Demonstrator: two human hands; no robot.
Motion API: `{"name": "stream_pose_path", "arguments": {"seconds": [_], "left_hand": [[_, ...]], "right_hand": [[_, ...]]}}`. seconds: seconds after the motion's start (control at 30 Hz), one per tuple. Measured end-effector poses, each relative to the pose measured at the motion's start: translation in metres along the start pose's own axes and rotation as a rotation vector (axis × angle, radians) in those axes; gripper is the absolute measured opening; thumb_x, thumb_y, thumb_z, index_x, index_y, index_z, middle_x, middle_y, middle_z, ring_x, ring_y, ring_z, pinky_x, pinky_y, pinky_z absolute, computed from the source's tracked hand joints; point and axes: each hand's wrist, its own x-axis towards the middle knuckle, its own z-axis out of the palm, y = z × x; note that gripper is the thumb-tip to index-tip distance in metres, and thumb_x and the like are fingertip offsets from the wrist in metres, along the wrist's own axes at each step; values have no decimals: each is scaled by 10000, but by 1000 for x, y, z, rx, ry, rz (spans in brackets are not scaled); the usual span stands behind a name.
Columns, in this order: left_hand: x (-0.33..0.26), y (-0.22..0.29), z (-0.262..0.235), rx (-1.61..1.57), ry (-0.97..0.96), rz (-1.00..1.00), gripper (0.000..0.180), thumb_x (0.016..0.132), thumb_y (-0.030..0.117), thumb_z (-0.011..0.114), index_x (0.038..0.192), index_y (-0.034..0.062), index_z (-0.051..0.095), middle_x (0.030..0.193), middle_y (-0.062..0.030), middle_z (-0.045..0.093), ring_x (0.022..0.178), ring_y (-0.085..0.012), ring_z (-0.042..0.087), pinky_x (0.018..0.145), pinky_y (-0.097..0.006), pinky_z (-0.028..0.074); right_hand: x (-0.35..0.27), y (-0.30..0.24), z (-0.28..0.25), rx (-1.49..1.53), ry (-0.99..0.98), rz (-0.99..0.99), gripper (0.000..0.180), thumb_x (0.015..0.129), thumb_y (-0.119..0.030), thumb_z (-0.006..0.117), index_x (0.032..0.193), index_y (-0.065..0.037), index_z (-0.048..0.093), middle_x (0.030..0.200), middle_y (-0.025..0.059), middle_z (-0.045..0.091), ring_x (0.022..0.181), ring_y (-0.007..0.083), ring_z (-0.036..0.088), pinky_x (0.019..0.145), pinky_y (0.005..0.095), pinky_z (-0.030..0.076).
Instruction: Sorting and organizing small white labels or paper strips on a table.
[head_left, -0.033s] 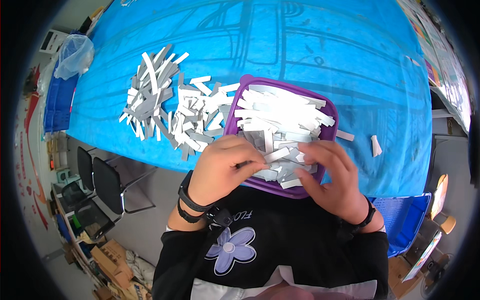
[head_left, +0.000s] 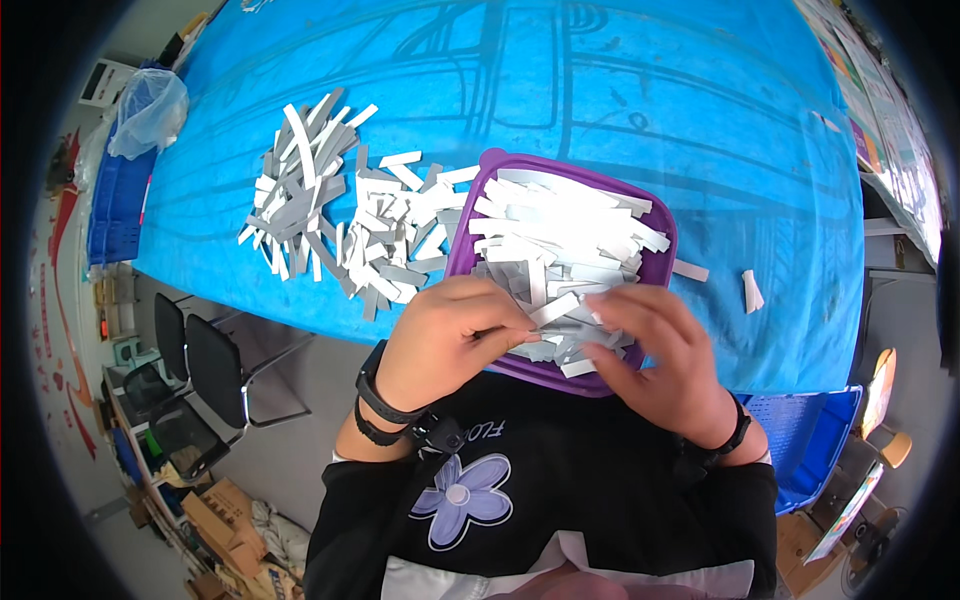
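Note:
My left hand [head_left: 448, 335] hangs over the near left part of a purple tray [head_left: 666, 235], thumb and fingers pinched on one end of a white strip [head_left: 557, 309]. The strip's other end points toward my right hand [head_left: 665, 360]. That hand is above the tray's near right part, thumb and fingers apart, its fingertips smeared by motion. I see nothing held in it. White strips [head_left: 565, 225] fill the tray's far part in a dense layer. Grey and white strips lie looser below my hands, partly hidden by them.
Left of the tray, a loose pile of grey and white strips [head_left: 300, 195] spreads over the blue tablecloth [head_left: 730, 120]. A few stray strips [head_left: 752, 291] lie to the right. Blue crates [head_left: 815, 440] stand beside the table on both sides. Black chairs [head_left: 215, 370] are at the left.
My right hand has shifted slightly left, its fingers closer to the strip. The left hand keeps its pinch, nearly unmoved.

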Motion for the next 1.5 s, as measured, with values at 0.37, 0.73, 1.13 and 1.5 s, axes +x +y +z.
{"name": "stream_pose_path", "arguments": {"seconds": [0.37, 0.73, 1.13, 1.5], "left_hand": [[-2, -7, -21, 169, 195, 33, 242, 814, 3, 593, 1043, 51, 653, 1070, -93, 629, 912, -254, 612, 791, -318, 477], [19, -74, -32, 608, 389, -91, 205, 738, 22, 645, 940, 48, 634, 860, -101, 616, 786, -306, 573, 701, -387, 461], [4, -35, -32, -149, 600, -116, 91, 861, 38, 608, 935, -13, 598, 892, -101, 636, 800, -167, 615, 706, -258, 456], [0, 12, 9, -210, 81, 7, 143, 744, 2, 688, 874, 49, 654, 765, -65, 619, 648, -187, 587, 536, -265, 422]], "right_hand": [[-5, 4, -13, -295, -195, -157, 192, 670, -19, 689, 847, -71, 635, 817, 52, 546, 702, 240, 534, 644, 325, 461], [-12, 18, -16, -471, -144, 22, 342, 759, -13, 643, 1095, -29, 585, 1132, 133, 503, 902, 285, 523, 805, 381, 453], [-10, 10, -28, -318, -18, -87, 394, 746, 50, 633, 1128, -22, 570, 1115, 162, 534, 963, 316, 549, 808, 376, 463], [-1, 6, 9, 147, -54, -76, 299, 742, -20, 714, 1030, -59, 644, 874, 90, 652, 742, 225, 647, 622, 296, 524]]}}
